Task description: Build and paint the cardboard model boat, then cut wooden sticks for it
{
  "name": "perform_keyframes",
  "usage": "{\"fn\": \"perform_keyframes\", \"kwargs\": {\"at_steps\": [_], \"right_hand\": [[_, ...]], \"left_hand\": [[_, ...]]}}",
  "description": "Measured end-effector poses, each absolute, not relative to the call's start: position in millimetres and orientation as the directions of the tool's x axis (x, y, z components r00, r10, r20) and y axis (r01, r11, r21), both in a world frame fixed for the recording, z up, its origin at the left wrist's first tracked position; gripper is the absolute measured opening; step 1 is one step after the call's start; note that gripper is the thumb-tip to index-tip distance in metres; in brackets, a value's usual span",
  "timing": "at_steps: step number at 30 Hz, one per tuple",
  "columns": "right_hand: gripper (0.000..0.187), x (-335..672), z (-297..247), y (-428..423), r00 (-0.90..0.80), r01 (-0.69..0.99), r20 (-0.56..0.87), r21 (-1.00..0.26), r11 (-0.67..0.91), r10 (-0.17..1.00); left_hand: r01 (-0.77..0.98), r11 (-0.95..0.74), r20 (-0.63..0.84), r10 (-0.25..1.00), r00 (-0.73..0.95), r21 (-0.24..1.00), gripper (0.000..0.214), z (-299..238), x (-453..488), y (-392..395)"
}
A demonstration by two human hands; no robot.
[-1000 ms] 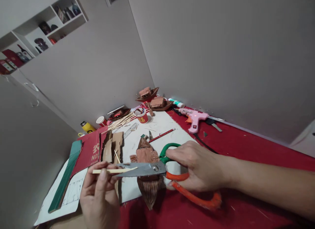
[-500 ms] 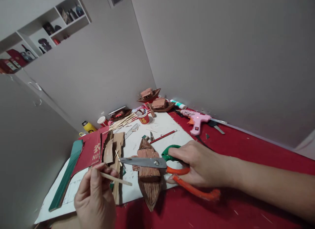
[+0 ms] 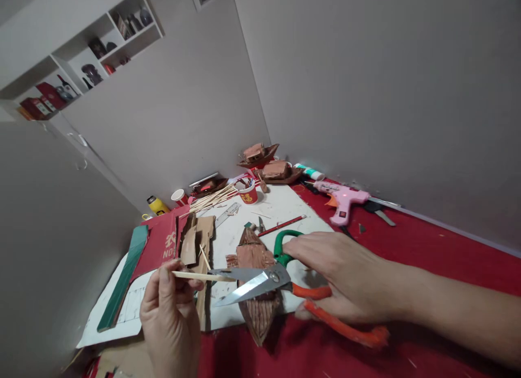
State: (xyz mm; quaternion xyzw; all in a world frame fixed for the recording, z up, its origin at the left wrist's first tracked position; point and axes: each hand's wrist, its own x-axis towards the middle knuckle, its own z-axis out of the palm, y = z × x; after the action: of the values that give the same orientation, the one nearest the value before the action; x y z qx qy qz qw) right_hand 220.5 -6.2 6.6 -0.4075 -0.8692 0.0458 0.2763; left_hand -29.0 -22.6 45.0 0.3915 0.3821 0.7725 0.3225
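Note:
My left hand pinches a thin pale wooden stick, held level with its free end pointing right. My right hand grips large scissors with a green and an orange handle. The blades are spread apart and the stick's tip lies between them. Right under the blades a brown cardboard model boat lies on the white sheet.
Brown cardboard pieces, a red carton and a green strip lie to the left. Farther back are a red pencil, a red cup, a bundle of sticks, two finished boats, a pink glue gun and a yellow bottle.
The scissor blades, shut half a second ago, have spread apart. My left hand lifted the stick back up so its tip sits between the blades. The view shifted slightly.

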Motion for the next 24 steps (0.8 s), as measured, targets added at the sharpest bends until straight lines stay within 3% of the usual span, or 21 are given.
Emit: {"fn": "perform_keyframes", "kwargs": {"at_steps": [8, 24], "right_hand": [[0.041, 218.4, 7.2, -6.4, -0.527, 0.678, 0.447, -0.290, 0.675, 0.722], [0.041, 219.4, 10.0, -6.5, -0.527, 0.685, 0.463, -0.266, 0.678, 0.713]], "left_hand": [[-0.062, -0.492, 0.405, 0.776, -0.484, 0.868, 0.024, 41.9, -21.8, -29.8], [0.003, -0.558, 0.489, 0.724, -0.487, 0.830, 0.024, 39.2, -18.0, -32.3]]}}
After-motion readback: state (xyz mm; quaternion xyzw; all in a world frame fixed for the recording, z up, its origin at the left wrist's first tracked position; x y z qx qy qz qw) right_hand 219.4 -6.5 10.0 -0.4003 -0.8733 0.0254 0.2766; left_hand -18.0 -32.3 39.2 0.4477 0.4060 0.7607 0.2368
